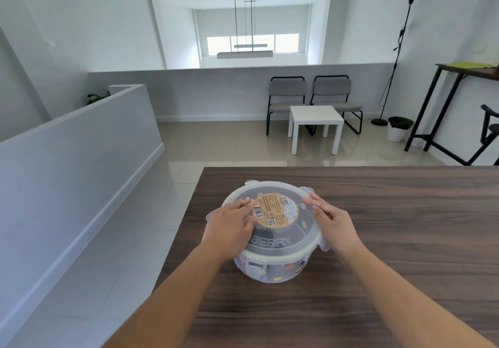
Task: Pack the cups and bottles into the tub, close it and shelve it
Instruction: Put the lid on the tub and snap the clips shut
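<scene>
the clear round tub (270, 269) sits on the dark wood table (378, 226), its lid (280, 239) on top. left hand (229, 229) and right hand (333, 226) press flat on the lid, each grip spread, clamping nothing.

The tub (270, 269) is clear, with orange and yellow spots showing through. Its lid (278, 237) is translucent white, with a round tan label (275, 210). The table (378, 226) is dark brown woodgrain.

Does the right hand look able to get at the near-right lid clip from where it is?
Probably yes. The right hand rests on the lid rim, and that clip sticks out uncovered just beside it.
</scene>
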Available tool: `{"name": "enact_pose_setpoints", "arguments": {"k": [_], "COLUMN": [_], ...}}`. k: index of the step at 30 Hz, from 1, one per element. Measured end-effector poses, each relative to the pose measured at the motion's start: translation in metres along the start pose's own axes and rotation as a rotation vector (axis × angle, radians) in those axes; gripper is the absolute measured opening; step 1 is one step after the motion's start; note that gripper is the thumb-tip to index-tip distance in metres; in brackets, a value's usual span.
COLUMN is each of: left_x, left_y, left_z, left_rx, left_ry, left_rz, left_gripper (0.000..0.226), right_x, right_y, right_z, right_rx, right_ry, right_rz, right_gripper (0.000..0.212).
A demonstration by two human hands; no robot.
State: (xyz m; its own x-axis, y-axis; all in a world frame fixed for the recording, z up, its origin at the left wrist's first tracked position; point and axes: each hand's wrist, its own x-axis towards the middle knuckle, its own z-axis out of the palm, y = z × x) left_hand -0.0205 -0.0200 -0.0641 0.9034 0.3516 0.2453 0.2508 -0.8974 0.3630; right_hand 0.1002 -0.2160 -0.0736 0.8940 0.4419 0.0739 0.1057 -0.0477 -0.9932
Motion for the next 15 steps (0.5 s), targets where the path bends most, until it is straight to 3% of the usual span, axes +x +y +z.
{"name": "enact_pose_setpoints", "arguments": {"k": [4,9,15], "left_x": [0.006,-0.016,-0.051], "left_y": [-0.002,0.015,0.011], "left_z": [-0.005,-0.016,-0.009], "left_rx": [0.041,-0.105,0.035], "left_ry": [-0.101,0.098,-0.219], "left_rz": [0.042,0.051,0.208], "left_gripper": [0.049,0.03,0.054], "right_x": [-0.004,-0.011,-0.024], "right_y": [-0.002,-0.006,-0.004], "right_z": [0.004,0.005,-0.002], "right_rx": [0.005,-0.15,-0.352], "right_ry": [0.033,0.089,0.102], "right_rz": [0.006,-0.017,-0.123], "right_gripper": [0.026,0.027,0.027]}}
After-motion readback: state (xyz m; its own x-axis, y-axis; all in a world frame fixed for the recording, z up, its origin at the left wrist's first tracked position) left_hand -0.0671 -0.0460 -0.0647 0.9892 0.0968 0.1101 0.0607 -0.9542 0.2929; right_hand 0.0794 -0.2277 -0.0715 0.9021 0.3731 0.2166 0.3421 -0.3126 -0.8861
